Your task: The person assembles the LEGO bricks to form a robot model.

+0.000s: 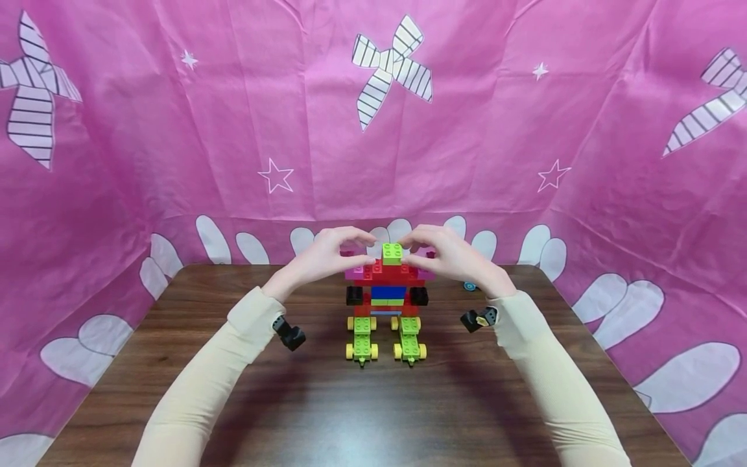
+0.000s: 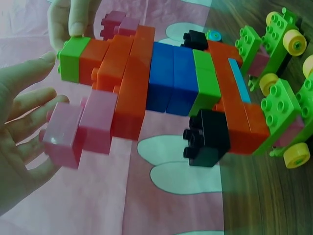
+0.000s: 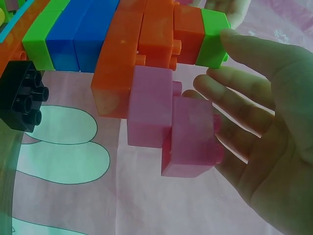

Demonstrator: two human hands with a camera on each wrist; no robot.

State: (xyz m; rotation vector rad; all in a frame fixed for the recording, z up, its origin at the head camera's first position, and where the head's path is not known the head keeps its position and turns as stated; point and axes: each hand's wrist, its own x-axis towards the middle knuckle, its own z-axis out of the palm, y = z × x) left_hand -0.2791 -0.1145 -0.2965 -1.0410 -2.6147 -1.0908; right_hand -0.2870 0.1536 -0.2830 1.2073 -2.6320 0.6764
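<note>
A standing figure of toy building bricks has a lime green brick [image 1: 392, 252] on top. Below it come red bricks [image 1: 388, 281], pink side bricks [image 3: 193, 137], blue bricks [image 2: 173, 78] and a black brick [image 2: 210, 137] on each side. Its feet are green wheeled bases [image 1: 362, 344] with yellow wheels. My left hand [image 1: 334, 251] arches beside the top, thumb tip right at the green brick and fingers loosely spread behind the pink bricks. From the other side, my right hand [image 1: 452, 253] touches the green brick with its thumb, its other fingers spread loosely.
The figure stands on a dark wooden table [image 1: 373, 415]. Behind the right hand lies a small blue round piece [image 1: 469, 286]. A pink cloth [image 1: 467, 130] with bows and stars hangs around the back and sides. Black wrist cameras [image 1: 290, 333] hang below both cuffs.
</note>
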